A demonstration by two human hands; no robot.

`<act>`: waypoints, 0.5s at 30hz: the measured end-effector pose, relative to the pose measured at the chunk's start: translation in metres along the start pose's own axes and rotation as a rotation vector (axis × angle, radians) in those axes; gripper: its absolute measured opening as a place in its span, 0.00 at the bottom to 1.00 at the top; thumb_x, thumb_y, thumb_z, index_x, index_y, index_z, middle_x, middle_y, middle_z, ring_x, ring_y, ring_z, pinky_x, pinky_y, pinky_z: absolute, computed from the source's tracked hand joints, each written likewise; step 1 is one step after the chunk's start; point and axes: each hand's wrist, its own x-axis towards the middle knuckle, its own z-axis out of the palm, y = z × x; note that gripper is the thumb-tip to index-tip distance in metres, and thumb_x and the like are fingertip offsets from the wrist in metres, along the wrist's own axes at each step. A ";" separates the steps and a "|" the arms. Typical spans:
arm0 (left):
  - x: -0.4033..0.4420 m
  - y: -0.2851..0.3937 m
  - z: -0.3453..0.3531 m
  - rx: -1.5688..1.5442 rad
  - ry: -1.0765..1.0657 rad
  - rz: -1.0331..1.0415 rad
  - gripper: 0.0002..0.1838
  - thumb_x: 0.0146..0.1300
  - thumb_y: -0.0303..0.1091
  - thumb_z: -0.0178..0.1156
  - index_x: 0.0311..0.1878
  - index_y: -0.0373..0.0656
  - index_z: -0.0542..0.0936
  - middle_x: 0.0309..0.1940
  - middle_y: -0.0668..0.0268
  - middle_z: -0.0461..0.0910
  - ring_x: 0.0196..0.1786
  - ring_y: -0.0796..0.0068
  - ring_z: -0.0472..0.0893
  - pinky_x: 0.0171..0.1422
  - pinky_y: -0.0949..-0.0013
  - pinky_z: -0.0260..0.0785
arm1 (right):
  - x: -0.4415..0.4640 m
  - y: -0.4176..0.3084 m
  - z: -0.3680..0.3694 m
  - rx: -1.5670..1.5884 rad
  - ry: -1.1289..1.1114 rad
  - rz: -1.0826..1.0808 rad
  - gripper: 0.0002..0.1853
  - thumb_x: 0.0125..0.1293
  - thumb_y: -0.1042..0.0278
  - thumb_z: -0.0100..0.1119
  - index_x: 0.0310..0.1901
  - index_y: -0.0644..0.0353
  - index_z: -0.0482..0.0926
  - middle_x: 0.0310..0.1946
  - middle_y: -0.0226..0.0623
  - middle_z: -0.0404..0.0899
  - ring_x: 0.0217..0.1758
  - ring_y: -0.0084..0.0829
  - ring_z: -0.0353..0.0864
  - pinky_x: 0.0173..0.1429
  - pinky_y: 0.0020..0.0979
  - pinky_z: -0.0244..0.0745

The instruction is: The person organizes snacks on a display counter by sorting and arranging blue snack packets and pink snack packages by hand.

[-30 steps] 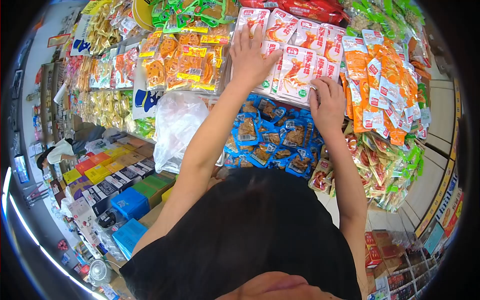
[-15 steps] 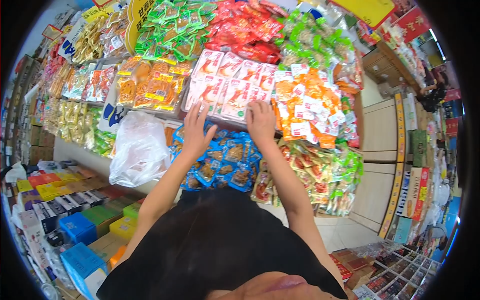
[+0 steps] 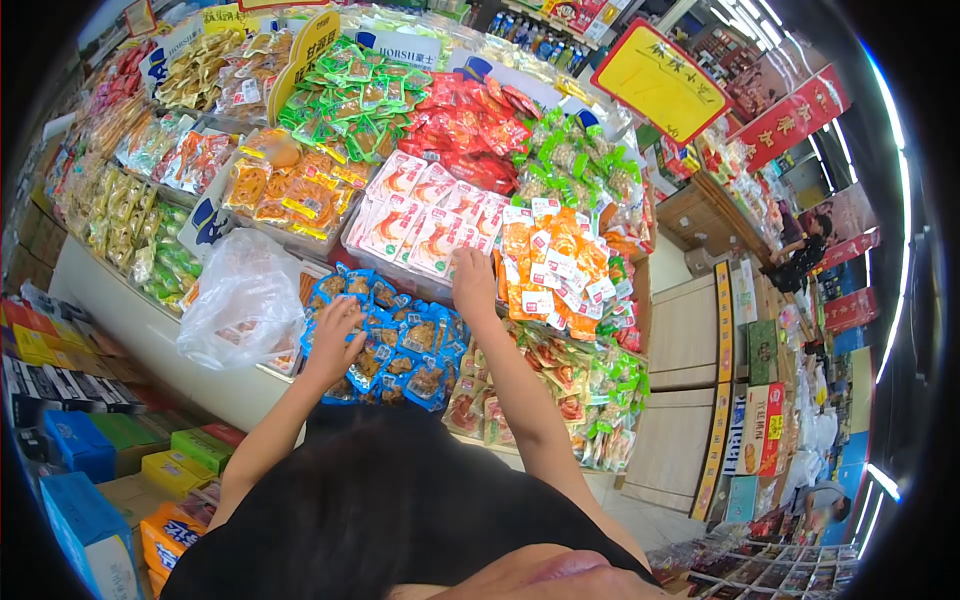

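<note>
My left hand [image 3: 337, 343] rests over the blue snack packets [image 3: 410, 345], its fingers apart and nothing held. White-and-red packets [image 3: 435, 235] lie in neat overlapping rows in a tray beyond. At the front right edge of those rows is my right hand [image 3: 474, 283], fingers bent on or just over a packet; it grips nothing that I can see. Orange packets [image 3: 560, 265] lie just right of that hand. A clear white plastic bag [image 3: 245, 300] sits left of my left hand.
Red packets [image 3: 465, 130], green packets [image 3: 350, 95] and yellow-labelled packets [image 3: 290, 200] fill the back compartments. Beige packets [image 3: 465, 405] lie at the front right. Colourful boxes [image 3: 80, 445] stand lower left. A yellow price sign [image 3: 662, 82] rises behind. People are in the far right background.
My left hand has moved from the white-and-red packets down to the blue ones. My right hand stays at the white-and-red packets' front edge. The view has turned and shows more shop at right.
</note>
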 end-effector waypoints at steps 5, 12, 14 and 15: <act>-0.021 -0.004 -0.005 -0.026 -0.016 0.025 0.08 0.60 0.32 0.63 0.41 0.41 0.80 0.59 0.58 0.75 0.67 0.52 0.67 0.69 0.52 0.57 | -0.005 -0.026 -0.025 0.005 0.079 -0.085 0.13 0.61 0.76 0.55 0.49 0.62 0.75 0.48 0.46 0.77 0.49 0.48 0.76 0.57 0.44 0.71; -0.064 0.000 -0.008 -0.091 -0.021 -0.009 0.06 0.60 0.29 0.63 0.40 0.41 0.80 0.53 0.58 0.78 0.62 0.54 0.72 0.66 0.55 0.61 | -0.080 -0.067 -0.057 0.250 -0.203 -0.180 0.08 0.62 0.73 0.58 0.43 0.62 0.78 0.41 0.43 0.78 0.50 0.46 0.75 0.54 0.42 0.70; -0.074 0.001 -0.011 -0.091 -0.025 -0.018 0.06 0.60 0.29 0.63 0.40 0.41 0.80 0.53 0.58 0.78 0.61 0.54 0.72 0.65 0.56 0.62 | -0.106 -0.075 -0.065 0.286 -0.301 -0.142 0.05 0.63 0.71 0.57 0.39 0.61 0.79 0.38 0.41 0.79 0.47 0.45 0.76 0.52 0.41 0.70; -0.076 0.001 -0.013 -0.091 -0.026 -0.024 0.06 0.60 0.28 0.62 0.41 0.41 0.80 0.53 0.58 0.78 0.61 0.54 0.73 0.64 0.56 0.63 | -0.118 -0.076 -0.068 0.288 -0.301 -0.139 0.05 0.63 0.71 0.57 0.39 0.61 0.79 0.38 0.41 0.79 0.47 0.45 0.76 0.52 0.41 0.70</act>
